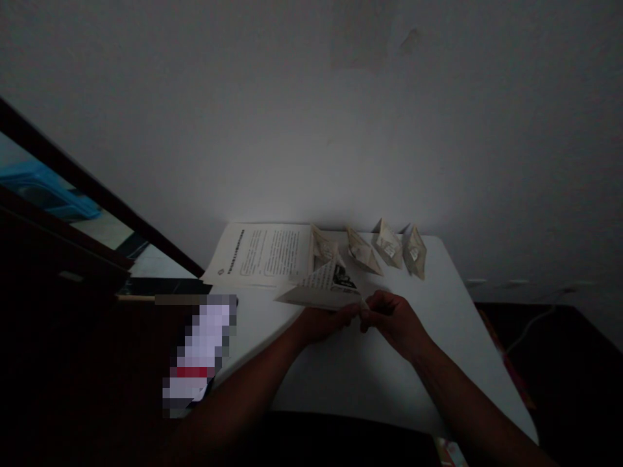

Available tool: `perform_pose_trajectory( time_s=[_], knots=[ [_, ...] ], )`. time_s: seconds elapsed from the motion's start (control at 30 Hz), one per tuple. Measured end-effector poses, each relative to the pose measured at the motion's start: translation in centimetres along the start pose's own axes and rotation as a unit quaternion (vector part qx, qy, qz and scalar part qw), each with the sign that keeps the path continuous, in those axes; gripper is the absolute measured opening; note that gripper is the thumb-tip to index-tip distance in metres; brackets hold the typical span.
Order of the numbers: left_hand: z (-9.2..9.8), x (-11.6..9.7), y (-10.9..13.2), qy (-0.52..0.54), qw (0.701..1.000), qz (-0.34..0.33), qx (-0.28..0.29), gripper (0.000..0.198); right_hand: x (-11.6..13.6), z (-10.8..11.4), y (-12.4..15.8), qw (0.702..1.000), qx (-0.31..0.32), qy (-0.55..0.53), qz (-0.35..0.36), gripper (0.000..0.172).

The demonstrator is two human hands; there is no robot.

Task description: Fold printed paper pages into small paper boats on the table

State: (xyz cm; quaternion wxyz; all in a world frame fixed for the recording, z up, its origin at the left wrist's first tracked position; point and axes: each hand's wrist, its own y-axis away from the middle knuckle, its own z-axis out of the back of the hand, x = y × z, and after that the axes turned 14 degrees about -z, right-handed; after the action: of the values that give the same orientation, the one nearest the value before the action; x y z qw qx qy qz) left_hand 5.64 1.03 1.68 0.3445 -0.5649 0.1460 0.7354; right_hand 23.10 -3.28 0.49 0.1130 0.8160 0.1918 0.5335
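Left hand [324,322] and right hand [392,321] at frame centre, fingertips pressed together pinching lower corner of folded printed sheet [324,288] over white table [350,370]; likely risk of skewed crease or tear from slipping pinch in dim light.

Plain white table [370,383]. At table's middle: folded sheet [322,290], off-white, black text lines, one dark picture patch. Table's far edge: four paper shapes [388,245], beige, grey print. Left of table: blue tub [51,193].
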Motion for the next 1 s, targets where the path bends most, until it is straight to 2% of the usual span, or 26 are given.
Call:
perform_pose_trajectory(
  time_s=[0.3,0.47,0.57,0.73,1.0],
  knots=[
    [0.1,0.0,0.1,0.05,0.999,0.005,-0.001,0.039,0.5,-0.2,0.4,0.999,0.039,-0.004,-0.022,0.022],
    [0.4,0.0,0.1,0.108,0.992,-0.047,0.049,0.044,0.6,-0.2,0.6,0.998,0.063,0.002,-0.021,0.022],
    [0.5,-0.1,0.2,0.116,0.988,-0.054,0.083,0.044,0.4,0.1,0.5,0.998,0.043,0.037,-0.018,0.024],
    [0.6,0.0,0.2,0.124,0.987,-0.035,0.091,0.044,0.4,0.5,0.4,0.994,0.004,0.109,-0.004,0.027],
    [0.2,0.4,0.4,0.101,0.994,0.005,0.046,0.044,0.9,-0.1,0.7,0.977,-0.077,0.198,0.022,0.026]
  ],
)
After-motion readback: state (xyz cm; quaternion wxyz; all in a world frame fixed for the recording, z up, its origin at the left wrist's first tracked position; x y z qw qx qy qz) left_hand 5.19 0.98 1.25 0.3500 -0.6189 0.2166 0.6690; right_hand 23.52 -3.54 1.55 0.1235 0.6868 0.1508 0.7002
